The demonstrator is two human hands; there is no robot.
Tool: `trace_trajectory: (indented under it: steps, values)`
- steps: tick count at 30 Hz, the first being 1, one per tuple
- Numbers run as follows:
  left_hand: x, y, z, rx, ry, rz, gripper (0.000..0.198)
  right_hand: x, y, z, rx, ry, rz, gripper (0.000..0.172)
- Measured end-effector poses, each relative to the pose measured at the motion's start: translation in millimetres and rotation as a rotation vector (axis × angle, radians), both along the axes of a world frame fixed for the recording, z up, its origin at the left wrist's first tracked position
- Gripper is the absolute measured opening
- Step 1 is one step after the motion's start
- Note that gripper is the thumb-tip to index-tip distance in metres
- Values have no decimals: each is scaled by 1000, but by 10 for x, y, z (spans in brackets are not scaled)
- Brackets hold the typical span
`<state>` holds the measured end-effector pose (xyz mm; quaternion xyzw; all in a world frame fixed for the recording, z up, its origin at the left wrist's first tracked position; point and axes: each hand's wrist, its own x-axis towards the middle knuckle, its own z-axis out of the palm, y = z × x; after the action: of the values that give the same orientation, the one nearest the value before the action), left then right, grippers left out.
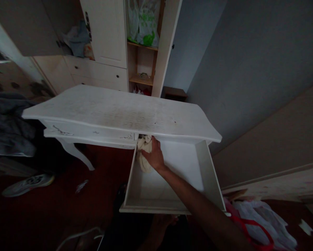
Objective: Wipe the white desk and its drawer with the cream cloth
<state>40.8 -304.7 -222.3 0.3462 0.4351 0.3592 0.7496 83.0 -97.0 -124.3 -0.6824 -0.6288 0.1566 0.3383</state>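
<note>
A cream cloth (145,161) is bunched in my right hand (155,154), whose fingers are closed around it. That hand reaches into the pulled-out white drawer (184,164) and presses the cloth at its back left corner. My right forearm crosses over the drawer's front edge. The drawer belongs to a white table (106,101) with dark smudges on its top. Below the drawer front, my left hand (166,220) shows dimly, close to the underside; its fingers are mostly hidden by the drawer and shadow.
Behind the table stands a white wardrobe (107,38) with an open door and plastic bags (147,26) on a shelf. Grey clothing (9,125) hangs at the left, above a shoe (28,184). Plastic bags with red handles (261,223) lie on the right floor, near the grey wall (255,59).
</note>
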Motion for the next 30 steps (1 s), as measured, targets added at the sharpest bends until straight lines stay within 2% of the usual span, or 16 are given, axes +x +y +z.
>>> trace_trajectory:
  steps: [4,9,12,16,20,24,27,30]
  values:
    - [-4,-24,-54,9,-27,41,63,-128,64,116,-76,-1,190,84]
    - [-7,-4,-47,-4,-54,-23,66,90,180,139,-112,10,433,83]
    - [13,-4,-52,3,-48,-32,67,236,130,152,-162,-38,610,86]
    - [59,-38,-110,21,-52,-11,69,335,-89,196,-243,-89,766,89]
    - [78,-63,-128,-15,-76,27,69,406,-416,229,-311,-121,888,89]
    - [51,-57,-104,31,-80,8,67,520,-771,250,-383,-128,1043,78]
    - [39,-49,-94,70,-59,4,63,661,-942,269,-404,-110,1052,68]
    - [48,-45,-86,79,-60,-2,64,877,-1014,325,-419,-120,1017,65]
